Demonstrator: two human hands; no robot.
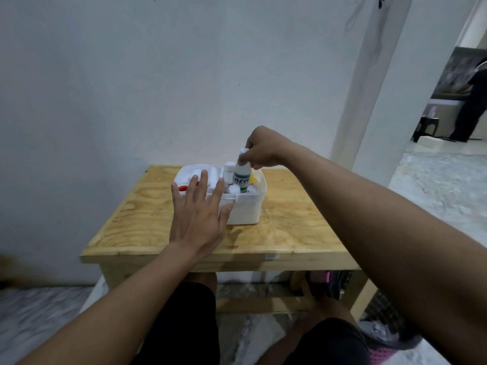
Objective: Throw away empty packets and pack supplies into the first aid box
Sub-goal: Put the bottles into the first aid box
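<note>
A white first aid box point(247, 206) stands open on a small wooden table point(290, 227). My right hand point(261, 151) grips the cap end of a white bottle with a green label point(241, 177), held upright and partly inside the box. My left hand point(197, 214) hovers flat with fingers spread over the box's near left corner, holding nothing. Inside the box I see white rolls point(213, 172), another white bottle point(229, 168), something yellow point(252, 177) and something red point(182, 188).
The table stands against a white wall point(131, 88). A basket-like container point(334, 281) sits under the table at the right. A doorway at the far right shows a person point(471, 106) standing in another room. My knees are below the table's front edge.
</note>
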